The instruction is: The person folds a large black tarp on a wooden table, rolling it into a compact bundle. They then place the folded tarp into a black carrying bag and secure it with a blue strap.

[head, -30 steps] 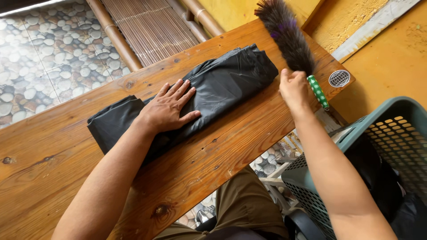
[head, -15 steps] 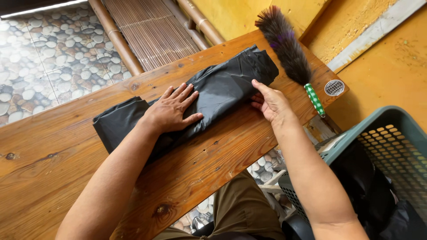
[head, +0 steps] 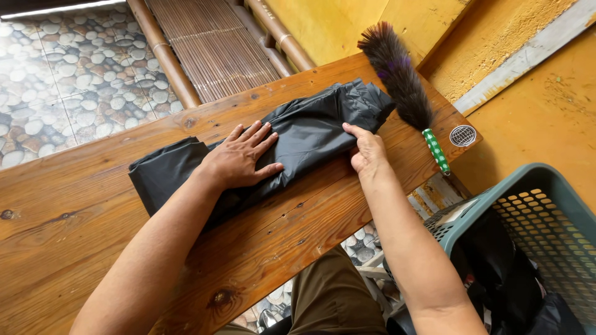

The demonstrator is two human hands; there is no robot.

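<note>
On dark garment (head: 310, 133), left hand (head: 239, 161) flat, right hand (head: 367, 151) pinching

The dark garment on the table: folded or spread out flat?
Folded. The dark garment lies as a narrow, layered bundle across the wooden table, left hand pressed flat on it, right hand at its edge.

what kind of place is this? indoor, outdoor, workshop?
Probably a home porch or patio used for laundry chores, not a workshop. A plank wooden table stands over a pebble-pattern floor beside yellow walls. A teal laundry basket sits alongside, and a folded black garment and a feather duster lie on the table.
</note>
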